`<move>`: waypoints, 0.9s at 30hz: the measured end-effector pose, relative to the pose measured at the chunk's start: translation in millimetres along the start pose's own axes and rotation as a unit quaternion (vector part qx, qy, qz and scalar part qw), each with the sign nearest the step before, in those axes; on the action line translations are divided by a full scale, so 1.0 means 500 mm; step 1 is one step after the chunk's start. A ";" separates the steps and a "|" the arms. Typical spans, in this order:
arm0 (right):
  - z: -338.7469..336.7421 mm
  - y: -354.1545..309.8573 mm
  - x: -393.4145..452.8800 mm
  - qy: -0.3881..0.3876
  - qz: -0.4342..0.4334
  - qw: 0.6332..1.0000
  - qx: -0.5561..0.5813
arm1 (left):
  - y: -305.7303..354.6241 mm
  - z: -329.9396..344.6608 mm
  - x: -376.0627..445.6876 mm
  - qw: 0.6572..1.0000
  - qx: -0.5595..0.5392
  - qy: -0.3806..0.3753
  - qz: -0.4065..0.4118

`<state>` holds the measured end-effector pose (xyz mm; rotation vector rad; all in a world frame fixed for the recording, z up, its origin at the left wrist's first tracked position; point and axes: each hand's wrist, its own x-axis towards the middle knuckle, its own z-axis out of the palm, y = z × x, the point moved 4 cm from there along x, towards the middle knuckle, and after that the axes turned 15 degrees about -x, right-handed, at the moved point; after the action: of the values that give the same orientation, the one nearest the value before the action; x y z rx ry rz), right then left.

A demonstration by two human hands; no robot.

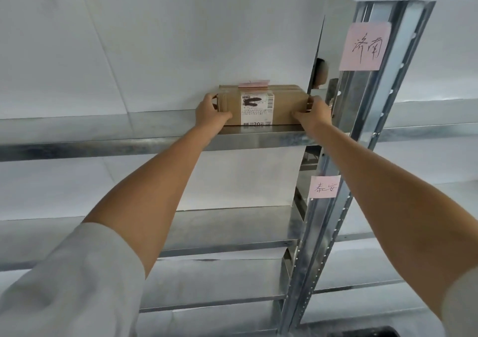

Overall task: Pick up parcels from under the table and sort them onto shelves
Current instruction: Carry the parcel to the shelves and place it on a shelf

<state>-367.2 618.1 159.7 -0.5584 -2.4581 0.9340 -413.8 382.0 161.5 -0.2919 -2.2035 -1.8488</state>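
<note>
White sheeting backs a rack of galvanized steel shelves, its mottled metal dull and faintly streaked. A perforated steel upright [344, 171] rises at a slant on the right side of the rack and carries two pink paper notes with handwritten characters: a larger note [364, 46] high up and a smaller note [323, 187] lower down.

Left of the upright and level with the gap between the two notes, a rectangular cardboard parcel [261, 105] sits on the top shelf [144, 144], its bottom edge resting on the shelf close to the front lip. The box is plain brown corrugated board, long and low, with flap seams showing at its left end. A white shipping label [256, 109] wraps down its front face, printed with a barcode, fine text and a patch blacked out in marker. A small pink slip [254, 83] lies on its top.

Both bare hands grasp the parcel by its ends. The left hand [211, 114] cups the end farther from the upright, thumb laid across the lower front face, fingers curled around the side. The right hand [314, 118] clasps the end nearest the upright in the same way, thumb along the bottom front edge. Pale grey sleeves [72, 282] are pushed up above the forearms.
</note>
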 end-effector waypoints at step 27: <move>-0.040 0.032 -0.266 -0.189 -0.124 0.964 -0.143 | 0.042 -0.064 -0.322 0.990 0.128 -0.017 -0.048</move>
<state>-244.5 571.3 126.8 -0.1593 -2.9481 0.6329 -252.6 355.2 135.6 -0.1703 -2.4844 -1.5911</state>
